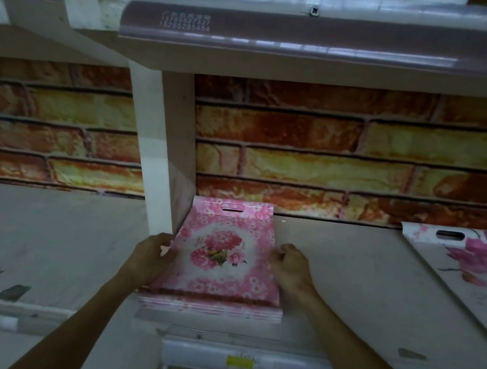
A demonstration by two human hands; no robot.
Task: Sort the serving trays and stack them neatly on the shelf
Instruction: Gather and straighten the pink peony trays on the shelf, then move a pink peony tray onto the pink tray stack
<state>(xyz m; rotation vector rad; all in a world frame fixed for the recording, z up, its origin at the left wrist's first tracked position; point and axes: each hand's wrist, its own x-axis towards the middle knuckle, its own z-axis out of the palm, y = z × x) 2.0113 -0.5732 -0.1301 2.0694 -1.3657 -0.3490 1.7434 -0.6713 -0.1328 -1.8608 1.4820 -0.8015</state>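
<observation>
Two hands bracket the pink trays (pixel 221 260), a low stack lying flat on the shelf (pixel 346 287) just right of the white post (pixel 160 156) and reaching back to the brick-pattern wall (pixel 331 151). Your left hand (pixel 152 253) curls its fingers round the stack's left edge; your right hand (pixel 290 265) rests half-closed against the right edge, and whether it grips cannot be told. These look like thin, stiff, glossy boards, likely light but slippery against one another, so you would do best to press on both long edges, or hook the cut-out handle at the far end. Close on the left, the post leaves your knuckles little room. Well off to the right lies a white tray (pixel 469 270) with magenta flowers, apart from this stack. Overhead, an upper shelf (pixel 280 67) limits any lift.
</observation>
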